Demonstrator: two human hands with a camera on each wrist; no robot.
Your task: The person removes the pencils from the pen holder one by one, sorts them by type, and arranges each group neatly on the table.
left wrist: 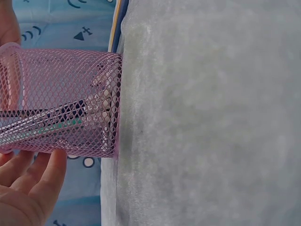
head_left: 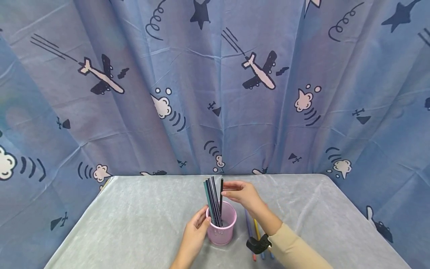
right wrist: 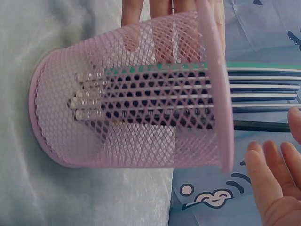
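Observation:
A pink mesh pencil cup (head_left: 220,236) stands upright on the table, with several dark, white-striped pencils (right wrist: 263,96) and a green one (right wrist: 263,66) leaning to the left inside it. My left hand (head_left: 195,228) holds the cup's left side near the rim, thumb on the near side; its fingers (left wrist: 54,172) lie against the mesh. At the cup's top, my right hand (head_left: 243,194) pinches a black pencil (head_left: 221,190) by its upper part. That pencil is nearly upright, its lower part inside the cup. In the right wrist view the thumb (right wrist: 295,123) overlaps it.
Under and beside the right forearm lie several coloured pencils, among them a purple one (head_left: 248,224) and a yellow one (head_left: 256,228). A black device (head_left: 258,244) sits on the right wrist. Behind the grey-white covered table (head_left: 151,216) hangs a blue patterned curtain (head_left: 188,149).

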